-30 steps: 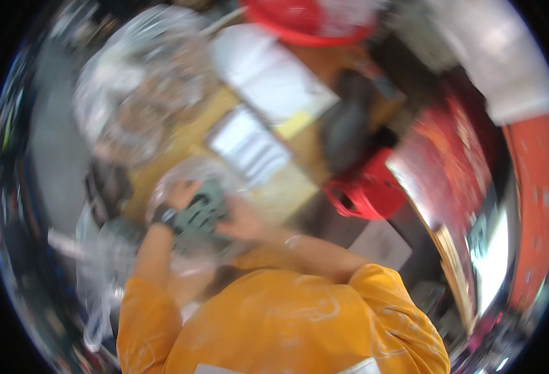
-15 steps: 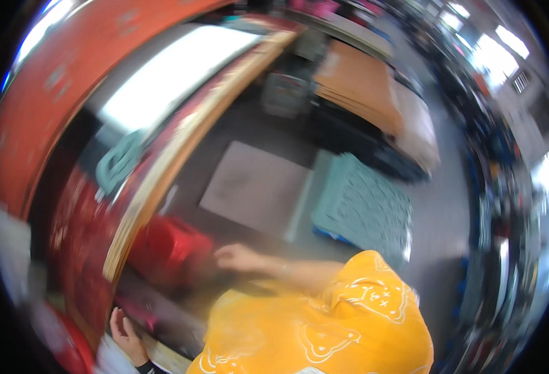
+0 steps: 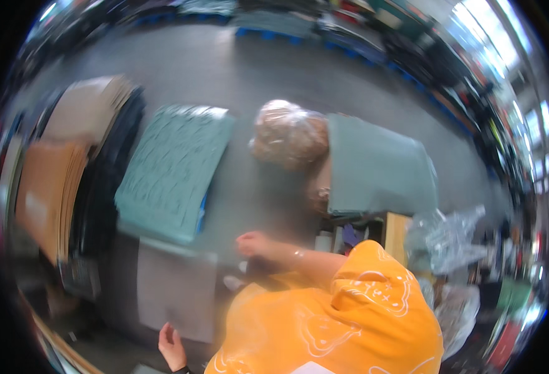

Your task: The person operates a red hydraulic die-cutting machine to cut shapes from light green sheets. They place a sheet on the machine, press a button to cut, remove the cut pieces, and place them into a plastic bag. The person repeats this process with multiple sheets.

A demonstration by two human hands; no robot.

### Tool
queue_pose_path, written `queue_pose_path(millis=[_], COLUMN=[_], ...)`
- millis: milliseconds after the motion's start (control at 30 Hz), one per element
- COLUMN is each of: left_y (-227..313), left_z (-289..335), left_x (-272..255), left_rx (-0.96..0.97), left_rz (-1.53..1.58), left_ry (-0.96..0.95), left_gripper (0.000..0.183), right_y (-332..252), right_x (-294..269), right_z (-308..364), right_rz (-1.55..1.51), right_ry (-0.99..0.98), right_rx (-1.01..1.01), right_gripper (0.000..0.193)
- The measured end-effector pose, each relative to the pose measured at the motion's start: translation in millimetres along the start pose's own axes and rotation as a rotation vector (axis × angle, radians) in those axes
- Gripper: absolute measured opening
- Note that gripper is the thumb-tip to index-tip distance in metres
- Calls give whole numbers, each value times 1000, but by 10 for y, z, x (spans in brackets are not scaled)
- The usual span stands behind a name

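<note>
My left hand (image 3: 172,346) hangs low near the bottom edge, open, its fingers loosely bent and holding nothing. It is just beside a flat grey-pink sheet (image 3: 178,299) on the floor. In front of my yellow shirt (image 3: 330,311), my right hand (image 3: 252,243) is held out with fingers half curled and slightly blurred. Nothing shows in it. A stack of green embossed sheets (image 3: 171,168) lies ahead to the left, apart from both hands.
On the left stand piles of tan sheets (image 3: 53,187) and beige sheets (image 3: 87,106). Ahead are a plastic-wrapped brown bundle (image 3: 290,134) and a smooth green stack (image 3: 380,165). Clear plastic film (image 3: 449,240) lies at right. Pallets with goods (image 3: 274,25) line the far side.
My view has swung to the right, away from the red bench and orange panel. The green stack now lies left of centre. Both hands stay at my sides, with nothing visibly taken up.
</note>
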State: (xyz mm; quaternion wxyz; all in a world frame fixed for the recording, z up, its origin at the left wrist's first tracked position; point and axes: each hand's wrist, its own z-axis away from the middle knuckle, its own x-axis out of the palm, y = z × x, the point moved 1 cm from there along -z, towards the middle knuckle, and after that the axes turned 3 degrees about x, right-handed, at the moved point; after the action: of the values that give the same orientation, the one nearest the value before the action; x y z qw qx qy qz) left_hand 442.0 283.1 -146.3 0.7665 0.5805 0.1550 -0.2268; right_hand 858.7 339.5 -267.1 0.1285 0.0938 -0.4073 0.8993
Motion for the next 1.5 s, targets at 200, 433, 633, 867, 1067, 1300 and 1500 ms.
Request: queue_pose_path(millis=[200, 433, 633, 867, 1067, 1300, 1500], left_y=[1039, 2645, 4137, 5248, 5057, 4736, 4668], left_z=[-1520, -2128, -2334, -1925, -620, 167, 70], left_x=[494, 3140, 6085, 9782, 12712, 14149, 14227], left_rx=[282, 428, 701, 1446, 1628, 1769, 1801], left_rz=[-34, -5, -367, -643, -725, -720, -742], left_ry=[-202, -861, -1150, -1481, -1497, -1221, -1246], left_gripper=[31, 31, 32, 37, 54, 67, 74], right_y=[18, -644, -363, 121, 669, 1997, 2200], right_x=[-1870, -4767, -6774, -7927, -8658, -10135, -10699], right_z=[594, 1701, 2802, 3625, 3976, 4095, 4331], right_rz=[-517, -458, -536, -338, -261, -1, 73], right_ry=[462, 1155, 1422, 1729, 1770, 1967, 1836], right_rx=[-134, -416, -229, -43, 396, 837, 1033], right_gripper=[23, 22, 29, 29, 33, 52, 68])
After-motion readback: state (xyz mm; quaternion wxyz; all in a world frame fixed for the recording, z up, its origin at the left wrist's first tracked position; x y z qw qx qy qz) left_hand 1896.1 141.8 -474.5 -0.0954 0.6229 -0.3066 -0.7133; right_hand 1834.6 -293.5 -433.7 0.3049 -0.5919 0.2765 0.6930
